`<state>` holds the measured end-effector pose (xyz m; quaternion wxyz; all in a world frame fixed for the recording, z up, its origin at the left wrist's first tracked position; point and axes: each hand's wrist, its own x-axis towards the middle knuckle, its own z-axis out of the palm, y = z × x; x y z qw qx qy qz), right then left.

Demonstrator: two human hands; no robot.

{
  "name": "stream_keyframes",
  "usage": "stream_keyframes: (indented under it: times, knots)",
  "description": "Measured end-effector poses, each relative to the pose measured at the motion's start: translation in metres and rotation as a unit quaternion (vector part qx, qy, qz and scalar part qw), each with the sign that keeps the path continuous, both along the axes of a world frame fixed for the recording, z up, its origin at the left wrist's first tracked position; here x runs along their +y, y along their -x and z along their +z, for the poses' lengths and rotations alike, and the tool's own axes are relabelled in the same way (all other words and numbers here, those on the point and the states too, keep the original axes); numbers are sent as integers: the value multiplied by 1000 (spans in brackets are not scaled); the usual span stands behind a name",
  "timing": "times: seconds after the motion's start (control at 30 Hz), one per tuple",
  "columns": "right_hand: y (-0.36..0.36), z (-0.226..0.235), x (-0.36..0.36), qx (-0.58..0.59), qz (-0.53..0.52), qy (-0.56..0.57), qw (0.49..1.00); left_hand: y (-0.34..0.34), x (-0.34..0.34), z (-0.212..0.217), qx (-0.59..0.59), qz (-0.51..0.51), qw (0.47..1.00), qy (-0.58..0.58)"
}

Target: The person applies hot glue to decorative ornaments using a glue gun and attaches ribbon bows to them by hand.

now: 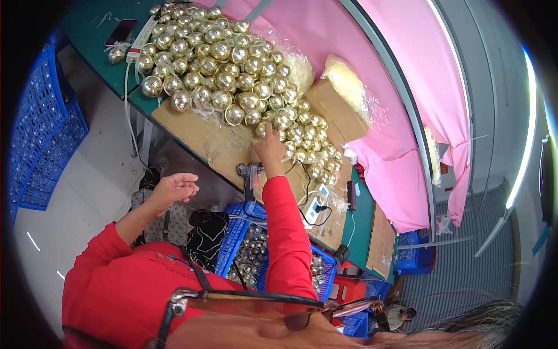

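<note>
A large heap of shiny gold ball ornaments spreads over the cardboard-covered table. My right hand reaches to the near edge of this heap, its fingers closed on a gold ball that they partly hide. Off the table's near side, in the air above my lap, is my left hand. Its fingers are loosely bent, with nothing visible in them. A small dark tool with a cable lies at the table edge beside my right wrist.
Blue baskets of metallic balls stand below the table edge. A power strip with cables lies right of my right forearm. Pale bagged material sits by a cardboard box at the back. Blue crates are stacked at left.
</note>
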<state>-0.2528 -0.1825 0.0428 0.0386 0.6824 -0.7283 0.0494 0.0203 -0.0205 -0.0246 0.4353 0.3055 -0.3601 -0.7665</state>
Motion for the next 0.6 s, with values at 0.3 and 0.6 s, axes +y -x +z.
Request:
stream_keyframes:
  times: [0.3,0.6]
  knots:
    - [-14,-5,-28,2,-71,-14,997,-10,-9,-16,-1,17,999,-32]
    - [0,10,23,-640,4,-71,765,-6,-21,-4,-11,24,1000,-3]
